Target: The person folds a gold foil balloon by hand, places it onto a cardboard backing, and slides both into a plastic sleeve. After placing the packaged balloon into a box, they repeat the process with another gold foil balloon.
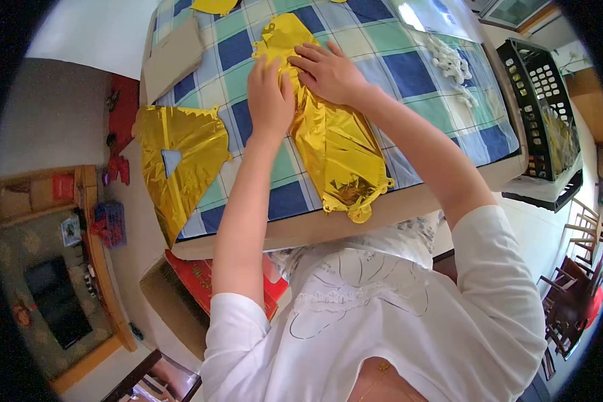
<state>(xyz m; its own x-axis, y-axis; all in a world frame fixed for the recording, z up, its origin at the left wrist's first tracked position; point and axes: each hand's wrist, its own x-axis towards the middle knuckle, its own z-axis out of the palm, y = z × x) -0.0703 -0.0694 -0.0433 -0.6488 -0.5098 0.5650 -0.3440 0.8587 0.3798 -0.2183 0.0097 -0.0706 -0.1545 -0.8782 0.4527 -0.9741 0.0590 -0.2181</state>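
A flat gold foil balloon (338, 144) lies lengthwise on the checked cloth (402, 74) in front of me, creased and shiny, with small tabs along its edges. My left hand (271, 97) rests on its left side near the upper part, fingers slightly bent and apart. Across the foil's upper right lies my right hand (331, 74), its fingers spread and pressed flat. A second flat gold foil balloon (194, 161), with a triangular hole, hangs partly over the table's left edge.
Brown cardboard (174, 60) lies at the upper left and white stringy material (449, 63) at the right. More gold foil (214, 5) shows at the far edge. A black crate (532, 107) stands to the right; an open carton (174, 301) sits below left.
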